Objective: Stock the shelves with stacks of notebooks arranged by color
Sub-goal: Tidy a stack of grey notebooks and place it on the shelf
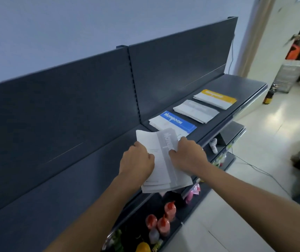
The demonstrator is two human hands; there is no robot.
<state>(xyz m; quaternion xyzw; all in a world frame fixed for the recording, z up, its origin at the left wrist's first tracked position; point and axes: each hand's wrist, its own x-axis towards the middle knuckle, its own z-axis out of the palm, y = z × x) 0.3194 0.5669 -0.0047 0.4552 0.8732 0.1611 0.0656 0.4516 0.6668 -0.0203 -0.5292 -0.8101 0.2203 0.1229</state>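
I hold a stack of grey-banded notebooks (163,160) over the front edge of the dark top shelf (94,171). My left hand (137,160) grips its left side and my right hand (189,153) grips its right side. Three stacks lie in a row on the shelf beyond: a blue-banded stack (172,122) nearest, partly overlapped by the held stack, then a grey-banded stack (196,110), then a yellow-banded stack (215,98) farthest right.
A dark back panel (72,99) rises behind the shelf. Lower shelves hold red-capped sauce bottles (163,220), pink packets (193,191) and a small white item (213,145). A cable (258,169) trails over the tiled floor; a brown bottle (269,96) and boxes stand at the far right.
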